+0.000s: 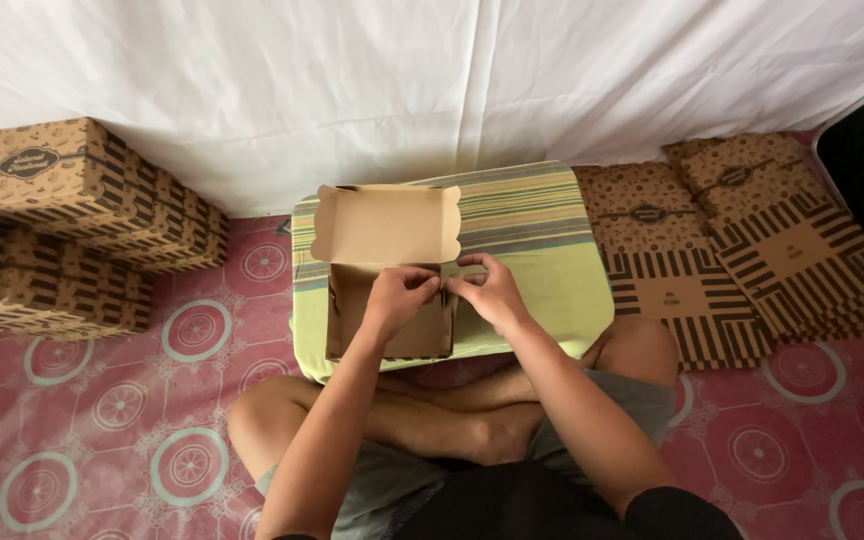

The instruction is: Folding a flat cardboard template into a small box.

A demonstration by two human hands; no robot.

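A brown cardboard box (pixel 382 300) stands open on a striped green cushion (pixel 542 250) in front of my crossed legs. Its lid flap (pixel 387 222) stands up at the far side. My left hand (pixel 399 297) pinches the box's right side wall near the top corner. My right hand (pixel 487 288) meets it from the right, fingers closed on the same wall edge. Both hands touch at the box's upper right corner.
Stacks of assembled patterned boxes (pixel 62 225) stand at the left on the pink patterned floor. Piles of flat unfolded box blanks (pixel 742 240) lie at the right. A white cloth (pixel 432 80) hangs along the back.
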